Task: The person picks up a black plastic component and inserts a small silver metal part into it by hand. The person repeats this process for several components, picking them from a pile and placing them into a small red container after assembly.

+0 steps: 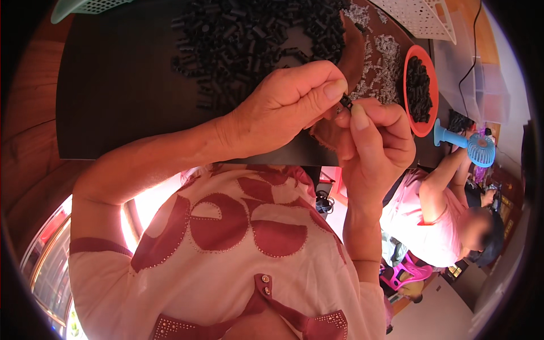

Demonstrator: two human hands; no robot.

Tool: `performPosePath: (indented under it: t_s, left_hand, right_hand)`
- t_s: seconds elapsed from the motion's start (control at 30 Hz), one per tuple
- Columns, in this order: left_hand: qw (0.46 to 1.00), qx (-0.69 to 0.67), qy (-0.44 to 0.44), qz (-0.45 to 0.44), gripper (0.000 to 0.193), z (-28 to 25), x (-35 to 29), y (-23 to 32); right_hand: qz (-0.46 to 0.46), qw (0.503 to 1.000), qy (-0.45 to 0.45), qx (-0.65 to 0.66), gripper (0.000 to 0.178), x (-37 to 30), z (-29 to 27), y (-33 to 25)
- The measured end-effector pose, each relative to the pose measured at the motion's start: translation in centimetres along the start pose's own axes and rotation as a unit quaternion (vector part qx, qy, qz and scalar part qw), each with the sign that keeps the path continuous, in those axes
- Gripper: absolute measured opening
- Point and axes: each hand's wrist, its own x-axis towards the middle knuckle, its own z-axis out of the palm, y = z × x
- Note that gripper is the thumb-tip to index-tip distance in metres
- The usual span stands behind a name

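My left hand (294, 99) and my right hand (377, 136) meet over the table's front edge. Between their thumbs and fingertips is a small black plastic part (346, 102), mostly covered, so its full shape does not show. Both hands are closed in a pinch on it. Beyond my left hand lies a heap of short black plastic tubes (243, 45). Past my right hand, small silvery springs (386, 54) are spread on a brown surface. An orange-red bowl (434, 93) to the right holds slim black parts (418, 90).
The dark table (113, 96) carries all this. A green basket (85, 7) stands far left, a white perforated basket (422, 17) far right. A blue handheld fan (480, 151) is right of the bowl. A co-worker in a pink top (416, 221) sits at right, near a dark cable (468, 73).
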Motion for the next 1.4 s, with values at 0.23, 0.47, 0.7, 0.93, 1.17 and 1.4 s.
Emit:
performPosePath:
  t_s: [0.23, 0.47, 0.7, 0.93, 1.17, 1.4]
  left_hand:
    - [1.000, 0.005, -0.001, 0.001, 0.029, 0.1, -0.2, 0.0]
    - [1.000, 0.020, -0.009, -0.010, 0.029, -0.1, -0.2, 0.3]
    - [0.998, 0.001, -0.045, -0.037, 0.027, -0.2, 0.0, 0.5]
    - [0.998, -0.046, -0.028, -0.038, 0.028, 0.1, 0.0, 0.1]
    - [0.991, -0.108, -0.031, -0.074, 0.027, -0.3, 0.3, -0.1]
    - [0.977, -0.171, -0.017, -0.122, 0.025, -0.7, 0.5, -0.1]
  right_hand:
    - [-0.006, 1.000, 0.019, 0.018, 0.002, -0.7, 0.5, 0.4]
    - [-0.034, 0.996, 0.020, -0.085, 0.004, -1.0, 0.6, -0.1]
    - [0.005, 0.989, -0.006, -0.146, 0.005, -0.7, 0.1, -2.0]
    - [-0.058, 0.994, 0.001, -0.094, 0.004, -0.9, 0.2, 0.6]
    - [-0.147, 0.986, -0.029, -0.072, 0.006, -0.5, -0.3, 2.1]
    - [-0.127, 0.983, -0.029, -0.130, 0.010, -0.9, -0.6, 2.1]
